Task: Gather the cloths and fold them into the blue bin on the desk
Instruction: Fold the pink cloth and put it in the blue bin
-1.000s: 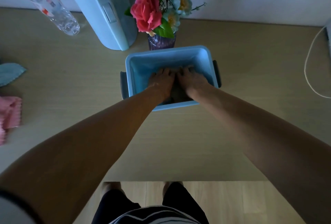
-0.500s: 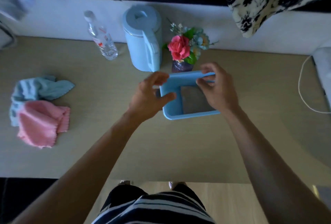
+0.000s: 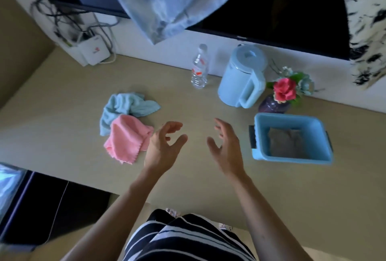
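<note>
The blue bin (image 3: 263, 156) stands on the desk at the right, with a folded grey cloth (image 3: 286, 143) lying flat inside it. A crumpled pink cloth (image 3: 125, 137) lies on the desk at the left, partly on top of a crumpled light blue cloth (image 3: 125, 105). My left hand (image 3: 163, 148) hovers over the desk just right of the pink cloth, fingers loosely spread and holding nothing. My right hand (image 3: 225, 148) hovers between the cloths and the bin, also spread and empty.
Along the back of the desk stand a clear water bottle (image 3: 199, 68), a light blue kettle (image 3: 242, 76) and a purple vase of flowers (image 3: 282, 95) just behind the bin. A white box with cables (image 3: 94, 50) sits at the far left corner. A dark screen hangs above.
Both hands have left the bin and moved left over the desk. The view has swung left, so the pink and blue cloths are now near my left hand.
</note>
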